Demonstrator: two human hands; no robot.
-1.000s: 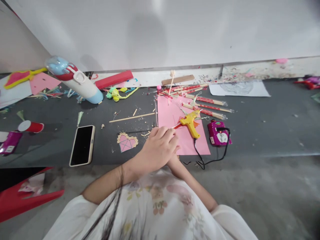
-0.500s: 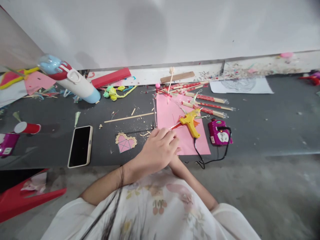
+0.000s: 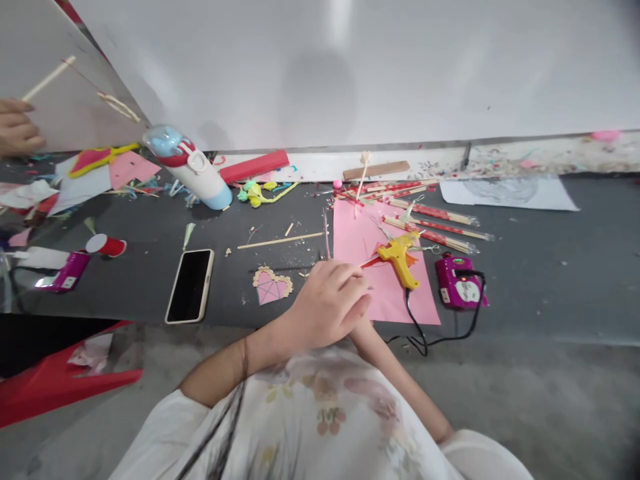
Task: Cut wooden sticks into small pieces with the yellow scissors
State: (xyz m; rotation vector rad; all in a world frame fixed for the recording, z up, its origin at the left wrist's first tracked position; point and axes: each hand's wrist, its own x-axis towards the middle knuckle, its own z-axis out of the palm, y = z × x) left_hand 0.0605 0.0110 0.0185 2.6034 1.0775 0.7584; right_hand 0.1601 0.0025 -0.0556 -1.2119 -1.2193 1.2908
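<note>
My left hand (image 3: 333, 300) lies across my right hand (image 3: 361, 327) at the table's front edge, its fingers bent together over it. Most of my right hand is hidden underneath, so its fingers do not show. Just beyond them a yellow hot glue gun (image 3: 399, 257) rests on a sheet of pink paper (image 3: 423, 310). To the left lies a pink paper heart (image 3: 270, 291) with small pale wooden pieces along its upper rim. A thin wooden stick (image 3: 280, 241) is behind the heart.
A phone (image 3: 190, 287), a red thread spool (image 3: 106, 245) and a leaning bottle (image 3: 200, 177) are on the left. Wrapped chopsticks (image 3: 433, 212) lie behind the glue gun; a purple box (image 3: 457, 287) with a black cable is right. Another person's hand (image 3: 19, 127) holds a stick, far left.
The view has shifted left, bringing another person's hand with a stick into sight. My hands stay crossed, and the things on the table lie as before.
</note>
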